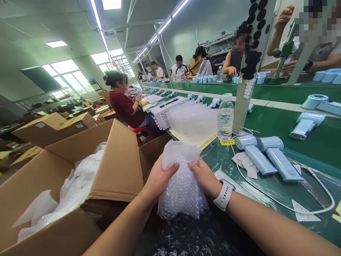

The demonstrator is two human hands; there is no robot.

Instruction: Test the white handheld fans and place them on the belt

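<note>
Both hands are on the job. The left hand [158, 177] and right hand [205, 176] grip a clear bubble-wrap pouch [181, 188] from either side, fingers narrow and pressed into the wrap, pouch hanging below and between them. It is held clear of the dark patterned cloth [191, 238] under the hands. Left of the left fingers: an open cardboard box [117, 167], its flap just beside the hand, with loose white plastic film [64, 199] inside. Right of the right fingers: a green workbench [314, 131] carrying two pale blue handheld devices [277, 160] lying side by side, a white cable [293, 208] curving from them, and a crumpled pale cloth [245, 164] beside them. Ahead of the fingers, on the bench: a water bottle [225, 117], upright, and a stack of clear plastic sleeves [193, 121] on yellow sheets. A white smartwatch [224, 194] sits on the right wrist. Farther up the left side of the bench, a co-worker in a dark red top [125, 108] sits working, well apart from these hands. Other workers sit across the bench.
</note>
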